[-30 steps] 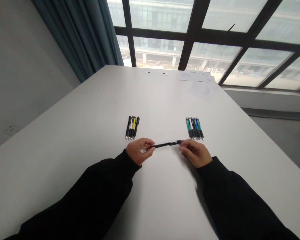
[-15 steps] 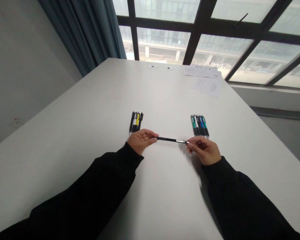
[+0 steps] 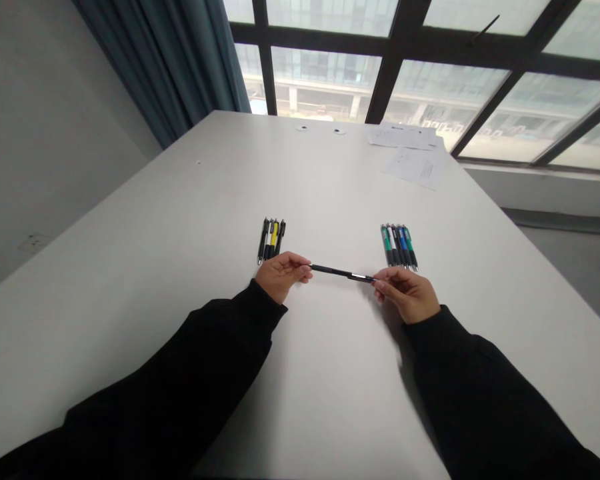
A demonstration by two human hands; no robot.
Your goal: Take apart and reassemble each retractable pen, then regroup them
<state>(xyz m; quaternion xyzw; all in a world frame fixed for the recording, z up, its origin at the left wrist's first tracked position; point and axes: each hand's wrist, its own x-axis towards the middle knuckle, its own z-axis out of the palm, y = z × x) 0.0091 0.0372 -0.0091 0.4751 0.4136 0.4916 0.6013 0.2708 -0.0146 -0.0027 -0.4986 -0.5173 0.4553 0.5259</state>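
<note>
A black pen (image 3: 336,271) with a shiny silver part stretches level between my two hands, above the white table. My left hand (image 3: 283,274) pinches its left end between thumb and fingers. The clip end is pinched by my right hand (image 3: 407,291). Just beyond my left hand lies a row of several pens (image 3: 271,239), black ones plus one yellow; their lower ends are partly covered by that hand. Past my right hand sits a second row of pens (image 3: 399,245), in green, white, blue and black, its near ends close to my fingers.
The white table (image 3: 325,387) runs away toward a large dark-framed window (image 3: 387,53). Printed papers (image 3: 410,163) lie at its far right corner, and two small white pieces (image 3: 339,131) near the far edge. A blue curtain (image 3: 170,60) hangs at the far left.
The pen has turned slightly about its length, so its clip now shows along the lower side. Both hands keep their hold; the whole view has shifted up a little.
</note>
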